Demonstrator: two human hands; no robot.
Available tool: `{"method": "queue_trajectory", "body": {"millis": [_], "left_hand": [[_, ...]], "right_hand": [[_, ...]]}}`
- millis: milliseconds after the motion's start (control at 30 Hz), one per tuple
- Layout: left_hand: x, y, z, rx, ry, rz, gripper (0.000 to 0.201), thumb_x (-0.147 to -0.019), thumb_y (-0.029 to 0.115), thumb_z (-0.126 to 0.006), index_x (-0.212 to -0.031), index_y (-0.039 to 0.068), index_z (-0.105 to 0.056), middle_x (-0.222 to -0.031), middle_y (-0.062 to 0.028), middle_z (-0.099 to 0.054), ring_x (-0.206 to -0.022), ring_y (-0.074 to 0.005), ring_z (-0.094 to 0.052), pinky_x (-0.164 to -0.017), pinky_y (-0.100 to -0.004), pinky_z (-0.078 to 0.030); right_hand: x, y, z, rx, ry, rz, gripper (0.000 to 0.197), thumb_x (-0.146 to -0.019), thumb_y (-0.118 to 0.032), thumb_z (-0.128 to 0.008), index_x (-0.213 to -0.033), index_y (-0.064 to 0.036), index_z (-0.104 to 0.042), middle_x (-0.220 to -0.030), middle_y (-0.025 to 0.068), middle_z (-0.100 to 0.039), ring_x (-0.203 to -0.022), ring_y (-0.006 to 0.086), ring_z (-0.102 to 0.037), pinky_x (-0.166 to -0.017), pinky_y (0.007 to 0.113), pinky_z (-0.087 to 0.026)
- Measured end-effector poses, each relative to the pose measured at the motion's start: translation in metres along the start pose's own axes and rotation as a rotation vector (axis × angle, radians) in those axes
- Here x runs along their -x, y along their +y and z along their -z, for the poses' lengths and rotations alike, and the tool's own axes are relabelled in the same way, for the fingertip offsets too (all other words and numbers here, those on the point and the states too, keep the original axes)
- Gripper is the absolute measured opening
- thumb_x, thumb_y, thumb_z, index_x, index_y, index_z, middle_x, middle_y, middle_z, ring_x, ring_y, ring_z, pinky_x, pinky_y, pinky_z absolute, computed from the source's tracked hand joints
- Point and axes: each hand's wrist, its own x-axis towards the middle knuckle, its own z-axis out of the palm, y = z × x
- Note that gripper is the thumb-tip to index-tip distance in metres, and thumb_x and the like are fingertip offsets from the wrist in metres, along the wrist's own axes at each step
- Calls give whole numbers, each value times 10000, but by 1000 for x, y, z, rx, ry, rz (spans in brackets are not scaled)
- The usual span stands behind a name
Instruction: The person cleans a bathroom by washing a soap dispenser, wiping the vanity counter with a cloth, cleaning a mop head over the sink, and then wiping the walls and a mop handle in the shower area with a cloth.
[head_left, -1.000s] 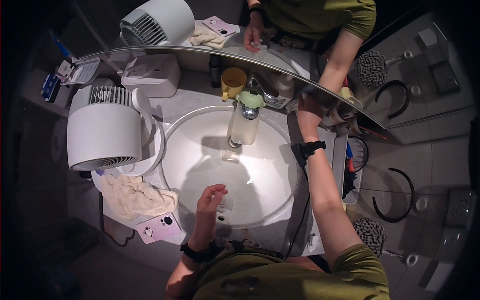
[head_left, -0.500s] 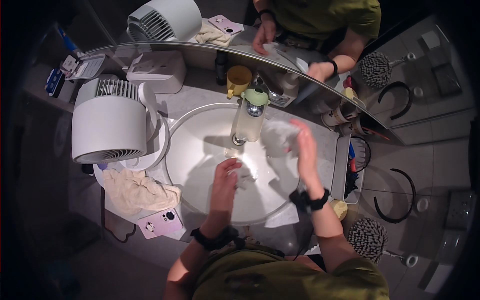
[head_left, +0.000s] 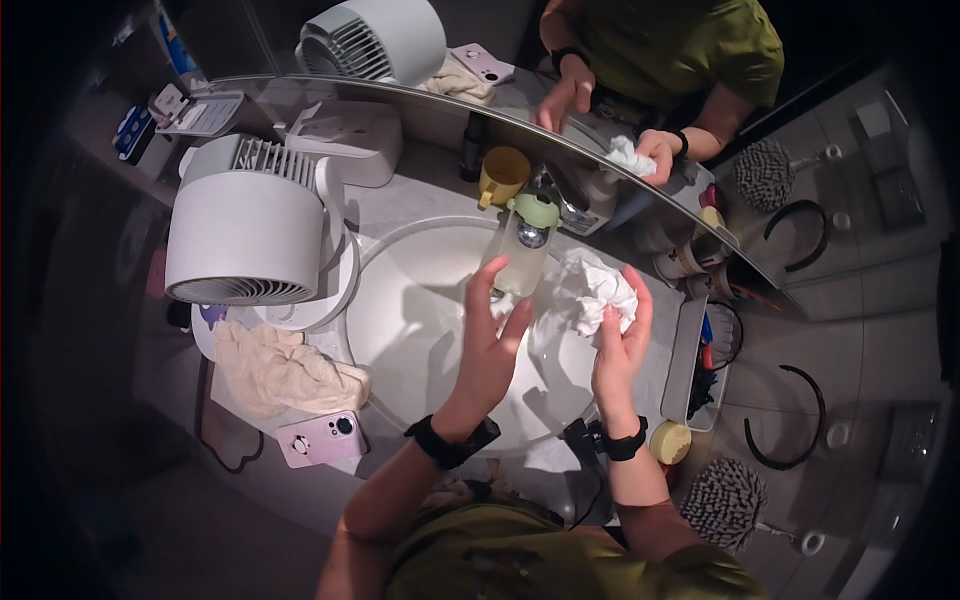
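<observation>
Over the white washbasin [head_left: 395,300], my right hand [head_left: 622,350] holds a crumpled white tissue [head_left: 597,290] between thumb and fingers. My left hand [head_left: 488,350] is empty, its thumb and fingers spread apart. Its fingertips are close to the lower part of a translucent bottle [head_left: 520,265] with a pale green lid, which stands upright at the back of the basin. I cannot tell whether they touch it. A shiny chrome part shows at the bottle's upper body. Both wrists wear black bands.
A white fan [head_left: 245,235] stands left of the basin, with a beige cloth [head_left: 285,370] and a pink phone [head_left: 322,440] in front of it. Behind are a white tissue box [head_left: 345,140], a yellow mug [head_left: 503,175] and a mirror. A narrow tray [head_left: 690,365] lies at the right.
My left hand has moved up toward the bottle and its fingers have spread. My right hand, blurred before, has come slightly lower, with the tissue now bunched in it. The whole view has shifted slightly.
</observation>
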Motion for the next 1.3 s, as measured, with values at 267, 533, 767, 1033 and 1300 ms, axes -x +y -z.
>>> {"method": "queue_trajectory", "body": {"millis": [267,533,767,1033,1300], "left_hand": [[-48,-52,-6,729,-113,287,407,-982,274,-478,-1285,4,-447,-1130,-89,-590,-992,-150,-592,-847,-276,-476],[-182,-114,41,-501,386,-218,519,-748,220,-703,-1174,-14,-522,-1019,-218,-636,-959,-384,-601,-861,-409,-473],[-190,-111,15,-580,216,49,459,-716,284,-753,-1035,-5,-592,-1047,-200,-620,-1008,-374,-576,-850,-427,-472],[-133,-78,33,-516,392,-356,268,-795,132,-681,-1009,4,-583,-972,-162,-590,-918,-380,-569,-752,-424,-464],[-13,-21,36,-465,161,-340,270,-804,153,-705,-985,-5,-582,-991,-157,-578,-880,-350,-574,-781,-390,-473]], "right_hand": [[12,-2,-18,794,-588,161,710,-788,-169,-578,-1428,0,-320,-1404,189,-424,-1352,387,-262,-1114,469,-156],[26,1,31,773,-241,238,465,-803,-84,-566,-1257,1,-509,-1270,173,-530,-1243,339,-432,-1042,427,-324],[37,6,38,881,-206,177,392,-827,-16,-564,-1217,9,-535,-1129,168,-603,-1118,301,-531,-991,375,-379],[37,10,27,892,-235,197,359,-874,-68,-547,-1224,11,-526,-1121,154,-613,-1078,271,-554,-981,368,-383],[29,2,31,328,-110,-112,434,-958,-242,-433,-1314,3,-469,-1018,77,-611,-855,133,-574,-766,262,-453]]}}
